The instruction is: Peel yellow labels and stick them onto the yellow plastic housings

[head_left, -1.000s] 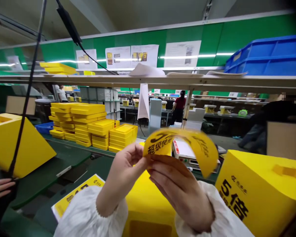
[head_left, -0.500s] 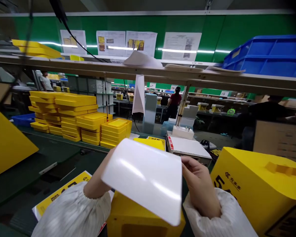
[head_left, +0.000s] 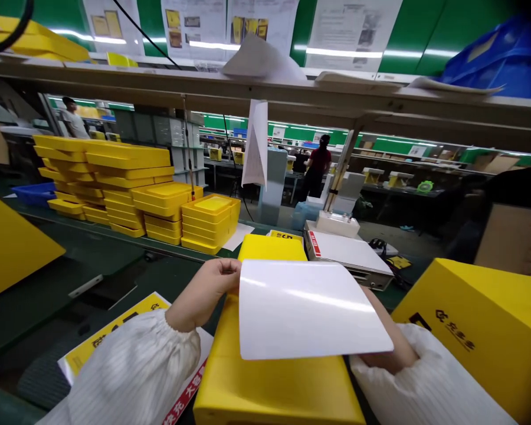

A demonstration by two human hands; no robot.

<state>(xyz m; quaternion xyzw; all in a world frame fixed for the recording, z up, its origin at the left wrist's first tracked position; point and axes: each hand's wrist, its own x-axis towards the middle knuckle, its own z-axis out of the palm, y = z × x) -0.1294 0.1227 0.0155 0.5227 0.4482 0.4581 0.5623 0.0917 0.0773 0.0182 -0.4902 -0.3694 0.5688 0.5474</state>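
Note:
A glossy white sheet [head_left: 305, 313] with rounded corners is held up over a yellow box-shaped casing [head_left: 274, 389] in front of me. My left hand [head_left: 206, 292] is closed at the sheet's upper left edge, thumb and fingers pinched on it. On the other side, my right hand [head_left: 392, 333] reaches behind the sheet's right edge; its fingers are hidden. The sheet's far face is out of sight. Printed yellow sheets [head_left: 133, 319] with white borders lie by my left forearm, beside a red strip with white lettering [head_left: 186, 395].
Stacked yellow trays [head_left: 133, 189] stand at the back left near a blue bin [head_left: 35, 192]. A white-topped instrument [head_left: 349, 248] sits behind the casing. Another yellow casing [head_left: 478, 330] is at right. A shelf [head_left: 194, 88] crosses overhead. A person [head_left: 319, 168] stands far off.
The sheet has swung round and moved right. My left hand's pinch now shows at its left edge, while my right fingers have gone behind it. The view has tilted down.

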